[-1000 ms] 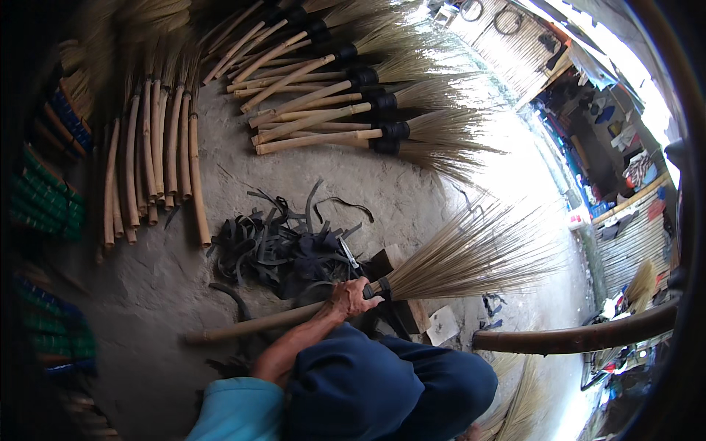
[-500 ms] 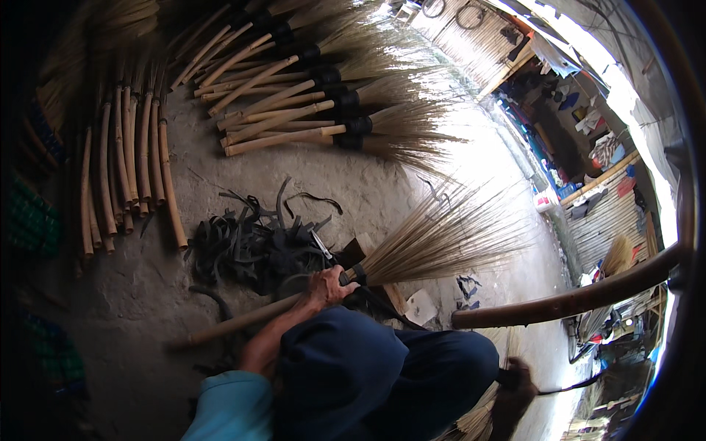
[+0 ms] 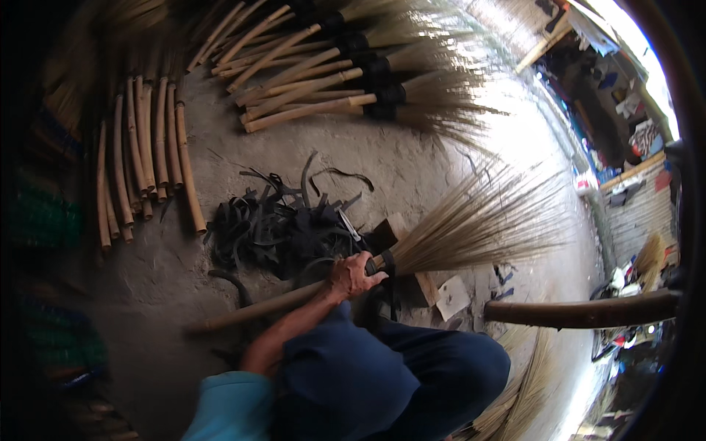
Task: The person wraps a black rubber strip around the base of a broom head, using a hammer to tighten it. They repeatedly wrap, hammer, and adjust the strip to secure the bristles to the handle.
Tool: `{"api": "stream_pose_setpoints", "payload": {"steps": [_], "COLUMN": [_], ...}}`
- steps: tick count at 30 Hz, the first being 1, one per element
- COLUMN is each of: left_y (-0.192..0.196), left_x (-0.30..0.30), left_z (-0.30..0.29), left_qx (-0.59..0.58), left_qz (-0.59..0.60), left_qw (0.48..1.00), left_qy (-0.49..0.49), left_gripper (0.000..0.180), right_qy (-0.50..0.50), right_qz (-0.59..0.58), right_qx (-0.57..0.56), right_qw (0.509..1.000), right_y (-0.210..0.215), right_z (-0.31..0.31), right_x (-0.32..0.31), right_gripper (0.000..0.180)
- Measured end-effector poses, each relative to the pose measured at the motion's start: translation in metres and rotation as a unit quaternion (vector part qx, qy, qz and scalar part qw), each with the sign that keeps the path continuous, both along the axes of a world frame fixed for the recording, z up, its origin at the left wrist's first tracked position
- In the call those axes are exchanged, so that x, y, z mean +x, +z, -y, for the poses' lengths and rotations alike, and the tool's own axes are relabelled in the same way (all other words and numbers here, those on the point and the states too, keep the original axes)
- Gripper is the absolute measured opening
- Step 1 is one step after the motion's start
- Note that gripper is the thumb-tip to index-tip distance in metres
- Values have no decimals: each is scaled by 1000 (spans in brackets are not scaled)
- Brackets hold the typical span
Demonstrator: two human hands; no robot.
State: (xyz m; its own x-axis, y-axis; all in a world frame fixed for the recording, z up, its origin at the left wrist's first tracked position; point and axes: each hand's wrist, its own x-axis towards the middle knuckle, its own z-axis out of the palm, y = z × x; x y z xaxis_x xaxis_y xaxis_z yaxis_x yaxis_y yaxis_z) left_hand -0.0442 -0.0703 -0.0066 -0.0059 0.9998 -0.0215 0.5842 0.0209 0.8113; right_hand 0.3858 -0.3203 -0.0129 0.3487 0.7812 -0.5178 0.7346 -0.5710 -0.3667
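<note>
My left hand (image 3: 354,275) grips a straw broom (image 3: 478,228) at its neck, where a black band binds the fanned-out bristles to the wooden handle (image 3: 257,309). The broom lies nearly level above the floor, with its bristles pointing right and its handle pointing left. My forearm in a light blue sleeve comes up from the lower left, beside my knee in dark blue trousers (image 3: 412,367). My right hand does not show. A pile of black strips (image 3: 272,228) lies just behind the hand.
Finished brooms (image 3: 331,81) lie stacked at the top. Bare wooden sticks (image 3: 147,154) lie in a row on the left. A wooden block (image 3: 393,229) and a pale card (image 3: 452,295) sit by the broom's neck. A thick pole (image 3: 588,312) juts in from the right.
My left hand keeps its grip on the broom's neck. The view has shifted slightly, and the broom stays in nearly the same place.
</note>
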Motion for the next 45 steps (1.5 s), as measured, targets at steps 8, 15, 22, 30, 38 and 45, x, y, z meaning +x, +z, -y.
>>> {"api": "stream_pose_setpoints", "payload": {"steps": [8,15,22,30,38,45], "left_y": [9,14,18,20,23,28], "left_x": [3,6,8,13,-18,-10], "left_z": [-5,-10,-14,-16,-49,-37], "left_qx": [-21,-37,-50,-33,-162,32], "left_qz": [3,17,19,22,82,-148], "left_qw": [1000,999,998,999,983,988], "left_qy": [-12,-14,-14,-17,-29,3], "left_gripper": [77,77,72,69,63,96], "right_qy": [89,216,61,-40,37,93], "right_qz": [6,-131,-329,-383,-354,-360], "right_qx": [-62,186,77,97,195,198], "right_qw": [994,950,939,918,914,907], "right_y": [22,39,26,33,13,27], "right_z": [-15,-182,-252,-253,-278,-310], "right_x": [13,-130,-202,-179,-211,-245], "right_gripper": [49,46,37,34,36,34]}}
